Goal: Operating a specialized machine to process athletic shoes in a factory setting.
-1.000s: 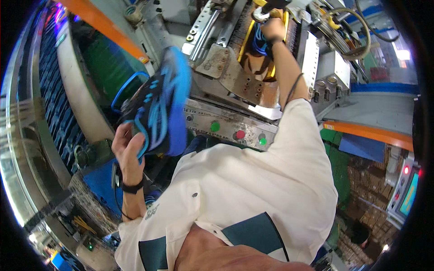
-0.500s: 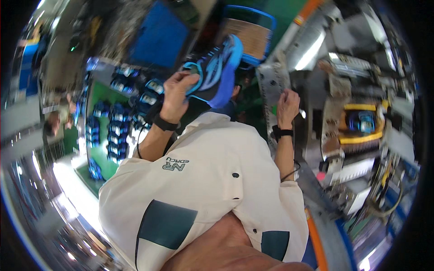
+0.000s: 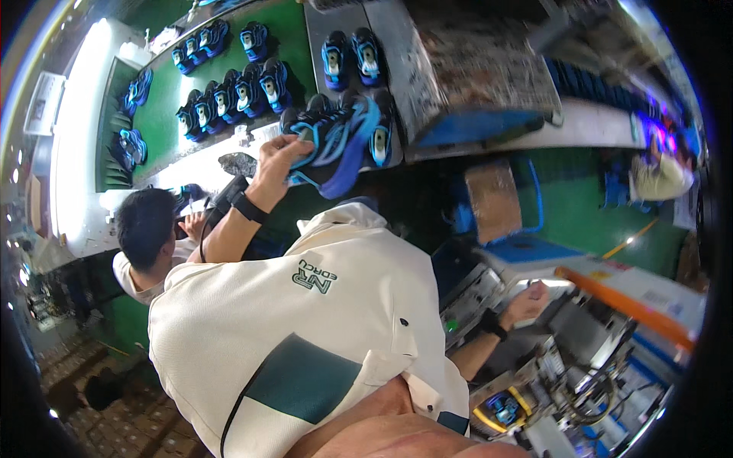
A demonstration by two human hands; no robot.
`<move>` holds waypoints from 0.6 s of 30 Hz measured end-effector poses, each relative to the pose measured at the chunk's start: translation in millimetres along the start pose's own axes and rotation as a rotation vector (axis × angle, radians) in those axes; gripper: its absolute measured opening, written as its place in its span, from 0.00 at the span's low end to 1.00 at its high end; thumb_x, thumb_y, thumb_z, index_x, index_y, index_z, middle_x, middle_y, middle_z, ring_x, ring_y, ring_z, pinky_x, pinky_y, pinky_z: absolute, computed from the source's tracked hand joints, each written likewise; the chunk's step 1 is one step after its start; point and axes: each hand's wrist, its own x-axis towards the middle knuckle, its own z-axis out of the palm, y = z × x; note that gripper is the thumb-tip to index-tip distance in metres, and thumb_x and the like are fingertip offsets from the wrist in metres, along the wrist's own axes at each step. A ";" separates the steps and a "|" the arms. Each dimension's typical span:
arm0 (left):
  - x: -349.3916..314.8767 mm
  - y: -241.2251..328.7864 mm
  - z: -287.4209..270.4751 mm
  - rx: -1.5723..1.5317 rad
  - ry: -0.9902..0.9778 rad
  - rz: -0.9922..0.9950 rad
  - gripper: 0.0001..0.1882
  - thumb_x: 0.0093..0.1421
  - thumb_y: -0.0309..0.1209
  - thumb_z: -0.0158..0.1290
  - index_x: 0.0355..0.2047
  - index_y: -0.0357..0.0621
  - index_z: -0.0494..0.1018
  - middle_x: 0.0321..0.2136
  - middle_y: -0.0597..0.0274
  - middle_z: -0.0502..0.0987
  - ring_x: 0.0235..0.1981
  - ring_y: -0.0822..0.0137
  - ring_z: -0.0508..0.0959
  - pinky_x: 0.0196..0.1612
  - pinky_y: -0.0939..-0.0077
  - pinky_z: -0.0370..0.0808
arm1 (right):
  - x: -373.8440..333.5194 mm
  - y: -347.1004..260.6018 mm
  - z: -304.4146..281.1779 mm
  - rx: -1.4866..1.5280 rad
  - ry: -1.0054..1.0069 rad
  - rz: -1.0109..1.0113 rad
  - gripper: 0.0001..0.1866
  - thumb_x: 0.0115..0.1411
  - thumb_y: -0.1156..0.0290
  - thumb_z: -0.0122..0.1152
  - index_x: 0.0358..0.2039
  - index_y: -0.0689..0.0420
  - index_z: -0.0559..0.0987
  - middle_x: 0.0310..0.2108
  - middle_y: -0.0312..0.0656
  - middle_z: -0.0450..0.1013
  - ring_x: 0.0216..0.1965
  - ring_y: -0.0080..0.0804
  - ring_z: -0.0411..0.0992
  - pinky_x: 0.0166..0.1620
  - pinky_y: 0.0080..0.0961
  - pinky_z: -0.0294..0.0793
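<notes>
My left hand (image 3: 276,164) is closed on the collar end of a sneaker (image 3: 342,149), black with a light-blue side and a violet-blue sole. The sneaker hangs tilted in front of the shoes on the grey counter, and the hand hides part of its collar. Off to the right, my right hand (image 3: 527,302) is over the machine with the orange edge. Its fingers are loosely bent and somewhat blurred, and nothing shows in them.
Rows of similar sneakers (image 3: 229,99) stand on a green surface at the far left. More stand on the grey counter (image 3: 321,19), beside a worn metal housing (image 3: 489,69). At left, a co-worker (image 3: 145,237) sits close by. A yellow-framed fixture (image 3: 502,410) holds a shoe at lower right.
My view and body have turned left, bringing the shoe rows and the co-worker close. The sneaker has stayed in my left hand; my right hand now sits lower and farther right in view.
</notes>
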 end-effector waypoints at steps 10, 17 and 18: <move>373.7 24.7 -101.4 0.126 0.368 0.193 0.14 0.44 0.34 0.65 0.26 0.34 0.78 0.25 0.62 0.77 0.27 0.69 0.74 0.32 0.74 0.70 | 301.2 -557.1 41.9 0.384 -0.235 -1.031 0.12 0.58 0.75 0.64 0.43 0.59 0.80 0.36 0.43 0.79 0.37 0.31 0.76 0.42 0.26 0.75; 597.4 52.0 -147.4 0.445 0.676 0.313 0.22 0.46 0.42 0.59 0.33 0.36 0.76 0.23 0.49 0.78 0.28 0.54 0.79 0.33 0.59 0.73 | 333.3 -866.9 161.0 0.010 -0.157 -1.551 0.26 0.57 0.67 0.65 0.57 0.49 0.74 0.53 0.44 0.76 0.54 0.42 0.74 0.57 0.34 0.72; 624.1 52.4 -150.6 0.530 0.665 0.258 0.25 0.46 0.43 0.60 0.40 0.37 0.75 0.30 0.46 0.79 0.36 0.50 0.80 0.38 0.58 0.75 | 328.2 -901.0 184.0 -0.006 -0.134 -1.645 0.30 0.58 0.65 0.65 0.61 0.46 0.70 0.56 0.45 0.73 0.58 0.45 0.71 0.61 0.36 0.69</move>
